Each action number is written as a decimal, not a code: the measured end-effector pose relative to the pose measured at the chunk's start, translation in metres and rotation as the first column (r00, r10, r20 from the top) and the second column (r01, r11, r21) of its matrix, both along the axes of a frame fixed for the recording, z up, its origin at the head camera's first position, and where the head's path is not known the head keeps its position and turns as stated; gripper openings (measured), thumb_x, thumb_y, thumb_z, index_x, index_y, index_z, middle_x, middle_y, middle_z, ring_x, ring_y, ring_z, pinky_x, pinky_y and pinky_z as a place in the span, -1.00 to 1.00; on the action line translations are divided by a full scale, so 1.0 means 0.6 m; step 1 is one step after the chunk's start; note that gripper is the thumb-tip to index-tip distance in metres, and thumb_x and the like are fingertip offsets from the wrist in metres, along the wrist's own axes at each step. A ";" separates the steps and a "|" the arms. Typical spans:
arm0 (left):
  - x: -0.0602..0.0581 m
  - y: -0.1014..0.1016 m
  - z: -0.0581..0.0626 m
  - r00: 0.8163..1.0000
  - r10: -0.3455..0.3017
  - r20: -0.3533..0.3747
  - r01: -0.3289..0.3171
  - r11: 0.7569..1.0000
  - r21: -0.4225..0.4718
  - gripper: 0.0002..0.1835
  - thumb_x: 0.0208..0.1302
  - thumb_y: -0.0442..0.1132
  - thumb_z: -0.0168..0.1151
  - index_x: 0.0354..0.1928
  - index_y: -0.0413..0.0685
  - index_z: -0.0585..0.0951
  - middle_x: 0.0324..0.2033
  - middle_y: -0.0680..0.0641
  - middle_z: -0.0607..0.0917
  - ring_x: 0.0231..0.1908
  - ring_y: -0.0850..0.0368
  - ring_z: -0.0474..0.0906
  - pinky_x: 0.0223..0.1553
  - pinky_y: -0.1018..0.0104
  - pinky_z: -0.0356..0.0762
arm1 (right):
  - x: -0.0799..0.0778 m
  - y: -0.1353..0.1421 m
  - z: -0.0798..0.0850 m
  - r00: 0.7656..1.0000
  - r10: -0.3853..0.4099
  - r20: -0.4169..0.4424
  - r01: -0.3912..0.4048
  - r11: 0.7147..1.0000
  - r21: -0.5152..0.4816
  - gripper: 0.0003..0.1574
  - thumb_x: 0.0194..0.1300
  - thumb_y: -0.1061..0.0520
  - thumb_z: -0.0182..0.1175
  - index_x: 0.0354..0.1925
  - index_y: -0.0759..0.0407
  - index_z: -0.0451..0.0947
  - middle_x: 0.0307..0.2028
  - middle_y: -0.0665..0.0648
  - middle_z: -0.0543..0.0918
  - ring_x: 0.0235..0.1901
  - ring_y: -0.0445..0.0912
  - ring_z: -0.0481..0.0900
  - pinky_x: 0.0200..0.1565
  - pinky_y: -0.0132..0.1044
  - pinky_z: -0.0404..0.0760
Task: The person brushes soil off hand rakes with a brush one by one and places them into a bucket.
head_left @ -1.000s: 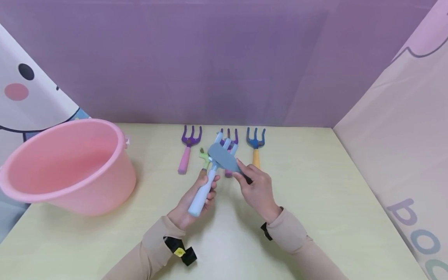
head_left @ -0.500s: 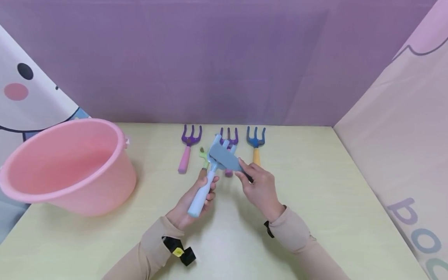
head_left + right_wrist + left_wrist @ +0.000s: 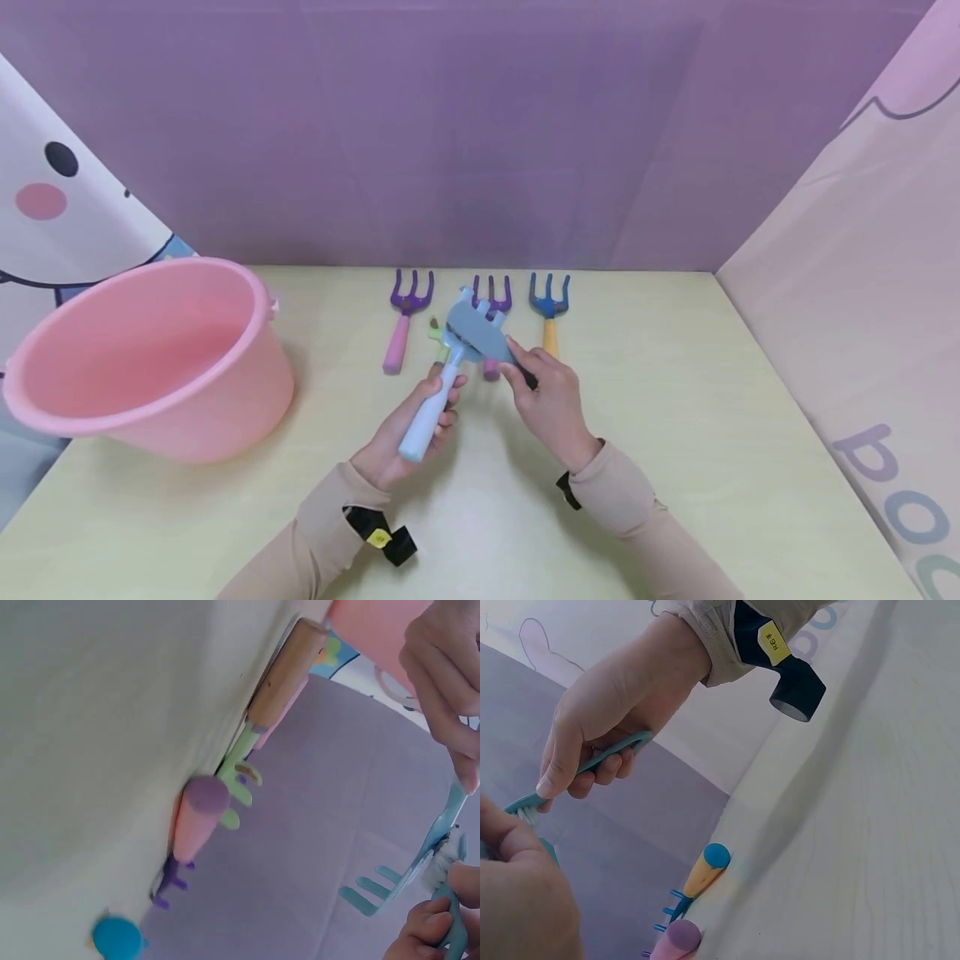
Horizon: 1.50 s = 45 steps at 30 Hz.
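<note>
My left hand (image 3: 401, 437) grips the handle of a light blue hand fork (image 3: 429, 417), its tines pointing away from me. In my right hand (image 3: 551, 404) is a grey-blue brush (image 3: 478, 331), pinched by its handle between thumb and fingers. The brush lies across the fork's head and covers part of it in the head view. White bristles (image 3: 441, 864) face the fork's head in the right wrist view. That view also shows the fork's tines (image 3: 371, 889) raised above the table.
Behind the hands lie a purple fork with a pink handle (image 3: 396, 343), another purple fork (image 3: 491, 368), a blue fork with a yellow handle (image 3: 549, 333) and a green fork with a wooden handle (image 3: 289, 671). A pink bucket (image 3: 247, 392) stands left. A purple backdrop (image 3: 480, 133) closes the rear.
My right hand shifts the brush slightly right, then back left over the fork's head. My left hand keeps hold of the fork, nearly still. The other forks stay in place.
</note>
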State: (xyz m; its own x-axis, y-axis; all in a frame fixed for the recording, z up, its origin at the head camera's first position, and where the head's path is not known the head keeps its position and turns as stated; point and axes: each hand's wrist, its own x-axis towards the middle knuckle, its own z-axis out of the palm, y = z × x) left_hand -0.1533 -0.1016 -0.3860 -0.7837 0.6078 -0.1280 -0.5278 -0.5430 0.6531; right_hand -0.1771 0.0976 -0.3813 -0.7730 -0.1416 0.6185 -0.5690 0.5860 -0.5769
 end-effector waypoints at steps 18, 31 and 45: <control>-0.006 -0.004 -0.015 0.999 -0.040 0.033 0.032 0.973 0.230 -0.73 0.41 -0.11 -0.17 -0.04 -0.07 0.44 -0.38 0.11 0.61 -0.50 0.36 0.52 -0.50 0.65 0.46 | 0.008 0.015 -0.010 0.974 0.068 0.214 -0.022 0.977 -0.211 -0.56 0.17 0.24 0.21 0.05 0.29 0.50 -0.52 0.18 0.54 -0.63 -0.21 0.29 -0.61 -0.47 0.30; -0.009 -0.014 -0.011 0.999 0.002 0.054 -0.017 0.961 0.277 -0.73 0.41 -0.12 -0.18 -0.03 -0.09 0.43 -0.38 0.08 0.61 -0.52 0.34 0.48 -0.51 0.64 0.45 | 0.026 0.023 -0.018 0.999 -0.013 -0.048 0.016 0.997 0.071 -0.57 0.04 0.28 0.31 -0.05 0.35 0.57 -0.56 0.12 0.56 -0.65 -0.25 0.25 -0.62 -0.53 0.23; -0.008 -0.023 -0.009 1.000 -0.019 0.016 0.014 0.955 0.296 -0.71 0.42 -0.12 -0.20 -0.04 -0.07 0.45 -0.36 0.09 0.60 -0.49 0.34 0.49 -0.48 0.64 0.45 | 0.024 0.044 -0.008 0.988 -0.015 0.154 0.044 0.982 -0.186 -0.60 0.15 0.27 0.22 0.00 0.34 0.53 -0.55 0.14 0.52 -0.68 -0.27 0.24 -0.67 -0.45 0.26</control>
State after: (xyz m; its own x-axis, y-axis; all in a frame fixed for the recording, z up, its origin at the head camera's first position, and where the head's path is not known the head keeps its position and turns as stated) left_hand -0.1579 -0.1152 -0.3911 -0.7724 0.6336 0.0447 -0.5490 -0.7014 0.4546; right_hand -0.1625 0.1240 -0.3864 -0.8619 -0.0091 0.5070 -0.4502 0.4738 -0.7568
